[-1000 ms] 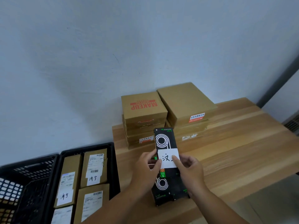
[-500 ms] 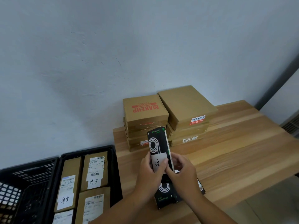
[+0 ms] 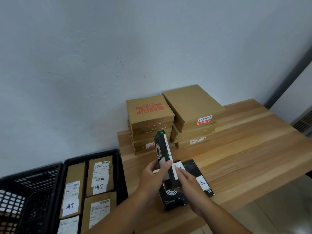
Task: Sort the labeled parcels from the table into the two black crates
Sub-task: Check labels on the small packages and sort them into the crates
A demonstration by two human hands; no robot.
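Note:
A slim black parcel (image 3: pixel 162 148) stands tilted on edge above the wooden table (image 3: pixel 244 159), its white label turned partly away. My left hand (image 3: pixel 154 176) grips its lower part with the thumb on the front edge. My right hand (image 3: pixel 189 184) touches its lower right side, fingers mostly straight. Two more black parcels lie flat underneath: one near the front edge (image 3: pixel 172 198), one to the right with a white handwritten label (image 3: pixel 201 181). The nearer black crate (image 3: pixel 118 166) holds several brown labeled parcels (image 3: pixel 99 176). A second black crate (image 3: pixel 25 191) stands left of it.
Two stacks of brown cardboard boxes stand at the back of the table against the wall, one topped by a MAKEUP box (image 3: pixel 149 110), the other by a plain box (image 3: pixel 192 105). The table's right half is bare wood. A floor vent (image 3: pixel 303 120) shows far right.
The top black parcel has been lifted off the stack and turned from flat, label up, onto its edge. Two black parcels beneath it have come into sight.

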